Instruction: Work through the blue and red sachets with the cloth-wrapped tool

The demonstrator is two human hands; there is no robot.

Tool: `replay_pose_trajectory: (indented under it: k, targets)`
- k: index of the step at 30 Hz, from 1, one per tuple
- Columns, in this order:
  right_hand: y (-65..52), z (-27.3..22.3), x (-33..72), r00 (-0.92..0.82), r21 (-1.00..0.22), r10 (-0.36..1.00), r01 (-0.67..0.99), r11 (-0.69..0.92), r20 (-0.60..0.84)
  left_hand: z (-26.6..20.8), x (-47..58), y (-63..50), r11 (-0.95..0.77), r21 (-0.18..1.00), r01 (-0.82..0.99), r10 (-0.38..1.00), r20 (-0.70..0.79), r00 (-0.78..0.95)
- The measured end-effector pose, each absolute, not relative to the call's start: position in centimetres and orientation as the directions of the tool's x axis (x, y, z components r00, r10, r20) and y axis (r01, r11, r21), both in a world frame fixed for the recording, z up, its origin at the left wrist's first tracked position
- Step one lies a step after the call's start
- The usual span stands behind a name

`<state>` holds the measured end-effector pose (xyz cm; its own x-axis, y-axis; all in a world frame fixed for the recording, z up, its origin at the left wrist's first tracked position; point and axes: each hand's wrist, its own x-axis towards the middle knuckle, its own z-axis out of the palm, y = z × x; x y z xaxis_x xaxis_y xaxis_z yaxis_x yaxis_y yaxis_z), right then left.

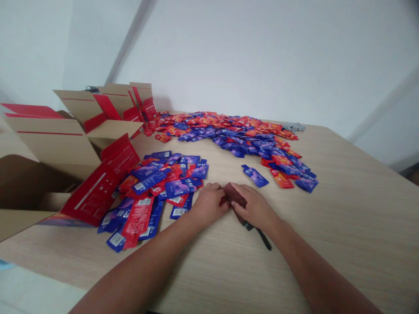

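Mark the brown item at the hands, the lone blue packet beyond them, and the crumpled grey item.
Brown item (234,194): head view, its upper exposed part.
Blue packet (255,176): head view, middle of its printed face.
Grey item (294,127): head view, middle of its folds.

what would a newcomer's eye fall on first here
Probably the heap of red and blue sachets sweeping across the table's far side. Open red-flapped cardboard boxes stand at the left. Near the centre, the right hand holds a dark brown bundle, the left hand against it.
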<state>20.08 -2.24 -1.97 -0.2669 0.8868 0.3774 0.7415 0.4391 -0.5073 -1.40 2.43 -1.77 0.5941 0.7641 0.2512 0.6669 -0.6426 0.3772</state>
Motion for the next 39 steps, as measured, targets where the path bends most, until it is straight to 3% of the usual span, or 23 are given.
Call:
replay_pose_trajectory:
  k: [8,15,22,26,29,32,39]
  targets:
    - [-2.2,-1.7,19.8,-0.243,-0.487,0.915,0.787,0.380,0.321,-1.3,-1.3,2.3,-0.648,0.367,0.668,0.759,0.241,0.604]
    - [-0.9,-2.9,21.5,-0.075,-0.491,0.943,0.839,0.235,0.323,-1.4,-1.5,2.3,-0.645,0.384,0.661,0.761,0.247,0.599]
    - [-0.9,-2.6,22.5,0.051,-0.457,0.897,0.872,0.173,0.438,-1.5,-1.5,2.4,-0.648,0.389,0.655,0.758,0.248,0.603]
    - [-1.6,-2.1,21.1,-0.041,-0.508,0.856,0.790,0.343,0.515,-1.6,-1.5,2.4,-0.649,0.379,0.659,0.757,0.243,0.606]
    - [-2.0,-2.3,20.2,-0.221,-0.514,0.871,0.733,0.446,0.439,-1.7,-1.5,2.5,-0.649,0.365,0.667,0.759,0.249,0.602]
    - [-1.8,-2.8,20.0,-0.250,-0.508,0.899,0.755,0.414,0.360,-1.7,-1.4,2.5,-0.648,0.369,0.667,0.760,0.255,0.597]
    - [-1.1,-3.2,20.9,-0.147,-0.528,0.930,0.788,0.315,0.336,-1.8,-1.4,2.6,-0.643,0.404,0.651,0.762,0.247,0.599]
